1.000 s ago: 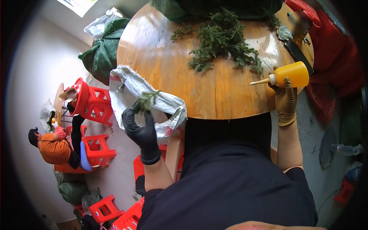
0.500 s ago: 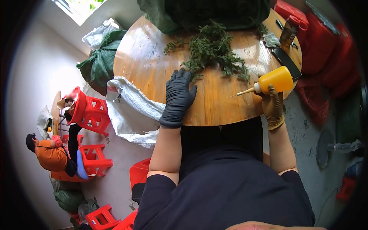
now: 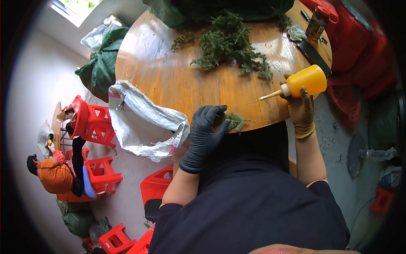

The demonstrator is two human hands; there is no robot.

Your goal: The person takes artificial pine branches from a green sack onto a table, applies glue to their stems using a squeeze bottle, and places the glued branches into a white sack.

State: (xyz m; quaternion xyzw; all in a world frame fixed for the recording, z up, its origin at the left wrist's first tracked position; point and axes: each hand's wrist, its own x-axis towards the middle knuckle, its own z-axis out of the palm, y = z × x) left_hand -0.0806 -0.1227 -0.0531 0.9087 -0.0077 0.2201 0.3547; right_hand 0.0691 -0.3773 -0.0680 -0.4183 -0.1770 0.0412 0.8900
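Note:
My left hand (image 3: 206, 134), in a black glove, is closed at the near edge of the round wooden table (image 3: 169, 80). A small green sprig (image 3: 237, 121) sticks out to the right from between its fingers. My right hand (image 3: 301, 111), in a tan glove, grips a yellow squeeze bottle (image 3: 307, 81) at the table's right edge. The bottle lies tilted on its side, its thin nozzle pointing left over the wood. A pile of green sprigs (image 3: 224, 40) spreads over the middle of the table, beyond both hands.
A dark green sack (image 3: 224, 12) stands at the table's far side. A white woven sack (image 3: 148, 114) hangs at the left edge. A black phone-like slab (image 3: 314, 58) and a jar (image 3: 317, 23) lie right. Another person (image 3: 57, 174) sits at far left near red stools (image 3: 101, 173).
My left hand has drawn back from the pile to the near table edge and now holds a small sprig. My right hand still holds the bottle, nearly in place.

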